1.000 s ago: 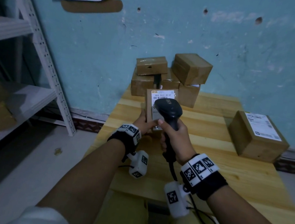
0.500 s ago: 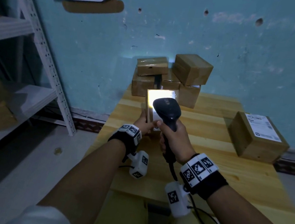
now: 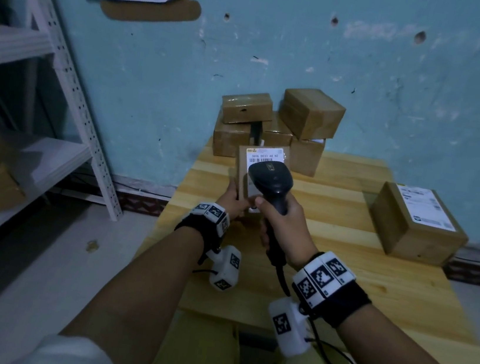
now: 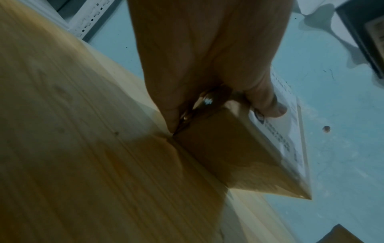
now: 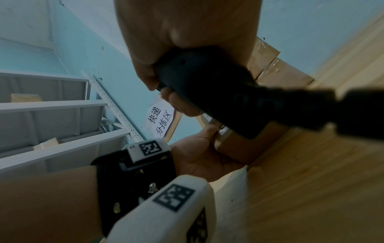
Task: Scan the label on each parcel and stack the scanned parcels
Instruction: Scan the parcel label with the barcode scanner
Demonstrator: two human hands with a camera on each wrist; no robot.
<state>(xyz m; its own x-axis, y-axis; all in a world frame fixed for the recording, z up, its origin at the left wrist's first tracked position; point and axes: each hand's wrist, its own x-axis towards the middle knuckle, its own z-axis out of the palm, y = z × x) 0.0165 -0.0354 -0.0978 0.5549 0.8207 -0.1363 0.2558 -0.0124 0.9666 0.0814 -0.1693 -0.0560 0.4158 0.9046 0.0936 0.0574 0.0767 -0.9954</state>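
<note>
- The bright scan light that washed out the label [image 3: 262, 156] half a second ago is gone; its print and barcode read clearly.
- The barcode scanner [image 3: 270, 177] has shifted slightly right, over the label's lower part.

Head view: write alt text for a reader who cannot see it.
A person's left hand holds a small labelled parcel upright on a wooden table while the right hand aims a black barcode scanner at its label. Five brown parcels are stacked against the blue wall behind; another labelled parcel sits to the right.
</note>
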